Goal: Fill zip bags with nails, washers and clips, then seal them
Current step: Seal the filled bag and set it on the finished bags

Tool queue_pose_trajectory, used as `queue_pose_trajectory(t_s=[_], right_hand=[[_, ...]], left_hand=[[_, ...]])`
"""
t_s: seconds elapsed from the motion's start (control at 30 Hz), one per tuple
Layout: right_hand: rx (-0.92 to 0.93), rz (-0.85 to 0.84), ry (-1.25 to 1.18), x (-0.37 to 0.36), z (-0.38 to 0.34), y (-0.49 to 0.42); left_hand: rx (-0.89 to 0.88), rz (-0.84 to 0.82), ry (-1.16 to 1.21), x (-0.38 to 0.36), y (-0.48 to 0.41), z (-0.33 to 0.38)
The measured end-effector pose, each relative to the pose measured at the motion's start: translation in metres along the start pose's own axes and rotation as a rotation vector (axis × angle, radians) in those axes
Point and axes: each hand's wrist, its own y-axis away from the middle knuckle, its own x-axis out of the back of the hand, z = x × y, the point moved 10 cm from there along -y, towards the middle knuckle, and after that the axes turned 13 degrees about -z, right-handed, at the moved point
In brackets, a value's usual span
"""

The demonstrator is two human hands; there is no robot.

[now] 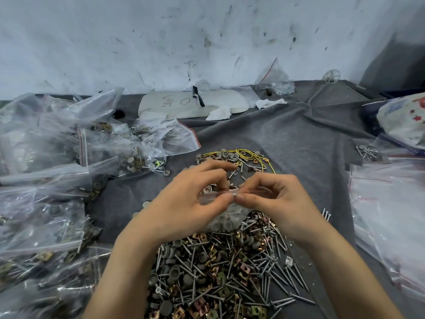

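A small clear zip bag with grey washers inside hangs between my hands above the pile. My left hand pinches the bag's top strip with thumb and fingers. My right hand pinches the same strip right beside it, thumb tips almost touching. Below lies a big loose pile of nails, grey washers and brass clips on the grey cloth.
Many filled zip bags are heaped at the left. A stack of empty zip bags lies at the right. Yellow wire and scattered washers lie beyond my hands. A white pad and tissues sit by the wall.
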Motion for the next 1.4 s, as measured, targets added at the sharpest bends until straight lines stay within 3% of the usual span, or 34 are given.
queue_pose_trajectory(t_s=[0.43,0.63,0.93,1.2,1.4], right_hand=[[0.026,-0.057,-0.387,-0.011,0.018,0.000],[0.025,0.011,-0.712,-0.006,0.022,0.003],[0.068,0.030,-0.664,0.001,0.017,0.004],[-0.064,0.081,-0.106,0.022,0.008,0.013],[-0.112,0.089,-0.033,0.027,0.004,0.014]], left_hand=[[-0.093,-0.057,0.271,-0.004,0.000,0.012],[-0.075,-0.044,0.275,-0.002,0.001,0.011],[-0.097,-0.010,0.279,0.001,0.001,0.010],[-0.031,0.000,0.180,0.001,0.000,-0.004],[-0.034,-0.003,0.125,0.001,-0.001,-0.002]])
